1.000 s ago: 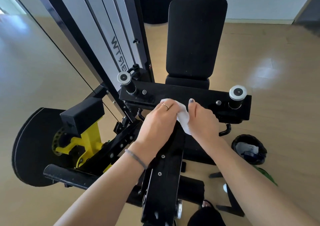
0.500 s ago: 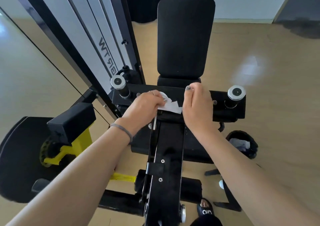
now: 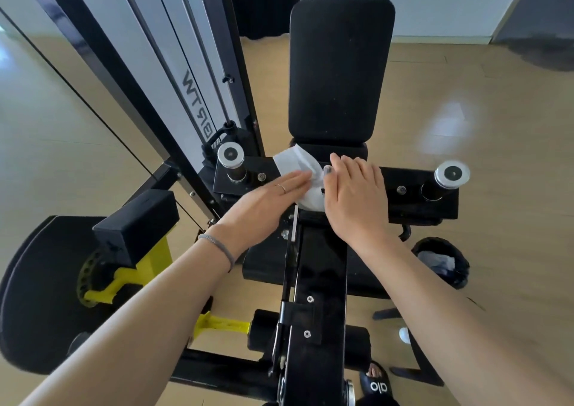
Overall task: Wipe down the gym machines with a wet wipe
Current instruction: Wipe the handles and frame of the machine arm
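Observation:
A white wet wipe (image 3: 299, 164) lies spread on the black crossbar (image 3: 413, 199) of the gym machine, just below the upright black back pad (image 3: 340, 70). My left hand (image 3: 267, 199) lies flat with straight fingers on the wipe's left part. My right hand (image 3: 354, 194) lies flat beside it, its thumb on the wipe's right part. Chrome-capped pegs stand at the crossbar's ends, one on the left (image 3: 231, 157) and one on the right (image 3: 452, 174). The black centre beam (image 3: 321, 281) runs from the crossbar toward me.
The weight-stack frame (image 3: 174, 73) with white panels rises at the left. A black and yellow pivot assembly (image 3: 124, 250) sits lower left. A black waste bin (image 3: 442, 261) holding crumpled wipes stands on the wooden floor at the right. A sandalled foot (image 3: 377, 379) shows at the bottom.
Both hands went from bunching the wipe between curled fingers to lying flat on it. The wipe is now unfolded and spread wider across the crossbar, a little farther from me.

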A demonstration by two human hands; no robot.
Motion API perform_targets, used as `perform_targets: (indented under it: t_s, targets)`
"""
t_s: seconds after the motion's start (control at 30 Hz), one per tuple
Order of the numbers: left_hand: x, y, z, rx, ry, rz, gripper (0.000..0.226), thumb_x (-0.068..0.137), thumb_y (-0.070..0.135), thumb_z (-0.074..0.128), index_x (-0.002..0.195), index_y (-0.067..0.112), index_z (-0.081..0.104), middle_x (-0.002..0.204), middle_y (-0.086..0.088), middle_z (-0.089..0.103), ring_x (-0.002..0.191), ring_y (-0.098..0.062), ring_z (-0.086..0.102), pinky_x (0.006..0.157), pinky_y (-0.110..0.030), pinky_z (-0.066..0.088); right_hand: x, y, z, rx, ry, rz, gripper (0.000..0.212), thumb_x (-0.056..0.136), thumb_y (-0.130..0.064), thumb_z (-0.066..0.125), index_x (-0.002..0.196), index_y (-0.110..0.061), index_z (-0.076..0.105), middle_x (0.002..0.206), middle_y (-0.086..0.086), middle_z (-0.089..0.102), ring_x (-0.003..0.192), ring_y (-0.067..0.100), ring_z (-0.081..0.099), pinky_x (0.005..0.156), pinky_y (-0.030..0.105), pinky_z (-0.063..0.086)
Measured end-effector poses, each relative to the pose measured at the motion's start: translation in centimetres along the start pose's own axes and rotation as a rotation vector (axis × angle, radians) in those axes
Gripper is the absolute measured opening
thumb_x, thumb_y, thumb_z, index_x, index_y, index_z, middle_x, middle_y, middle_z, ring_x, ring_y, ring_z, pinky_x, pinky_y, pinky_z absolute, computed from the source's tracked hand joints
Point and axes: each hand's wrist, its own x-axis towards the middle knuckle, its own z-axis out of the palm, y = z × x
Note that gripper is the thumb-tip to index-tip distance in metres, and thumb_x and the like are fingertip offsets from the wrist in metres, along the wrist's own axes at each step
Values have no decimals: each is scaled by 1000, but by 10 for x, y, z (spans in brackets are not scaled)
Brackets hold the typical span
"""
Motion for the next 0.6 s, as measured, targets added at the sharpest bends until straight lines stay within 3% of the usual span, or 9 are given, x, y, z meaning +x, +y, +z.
perform_targets:
  t_s: [0.13, 0.27, 0.4, 0.53, 0.6]
  targets:
    - [-17, -14, -4, 82, 82, -175, 82, 82, -17, 47, 156, 15, 35, 165, 2, 26, 152, -16, 23, 118, -41, 37, -2, -8, 1, 29, -27, 5, 64, 107, -45, 7, 153, -20, 43, 153, 0, 49, 148, 22, 34, 124, 47, 22]
    - [-35, -11, 5, 133, 32, 5, 73, 87, -8, 51, 155, 16, 38, 163, 3, 29, 152, -12, 23, 122, -36, 30, -4, -10, 5, -18, 7, 3, 60, 109, -42, 11, 150, -19, 48, 150, 3, 52, 145, 24, 38, 123, 46, 25]
    - [-32, -11, 8, 311, -5, 116, 66, 96, 7, 49, 158, 15, 28, 166, 0, 22, 153, -13, 21, 125, -35, 24, -4, -10, 7, -49, 7, -5, 58, 109, -41, 13, 148, -18, 49, 149, 4, 53, 144, 25, 40, 122, 45, 26]
    - [-37, -15, 10, 454, 104, -93, 61, 102, 21, 45, 157, 3, 23, 165, -14, 20, 153, -24, 22, 126, -40, 17, -5, -10, 8, -73, 5, -12, 58, 110, -42, 13, 149, -19, 48, 150, 3, 52, 145, 24, 39, 123, 45, 25]
    - [-38, -5, 20, 443, 124, -110, 61, 104, 23, 41, 157, 0, 22, 165, -17, 16, 154, -27, 17, 126, -43, 19, -5, -10, 8, -79, 14, -11, 58, 109, -41, 13, 149, -18, 49, 149, 4, 53, 144, 25, 40, 122, 46, 26]
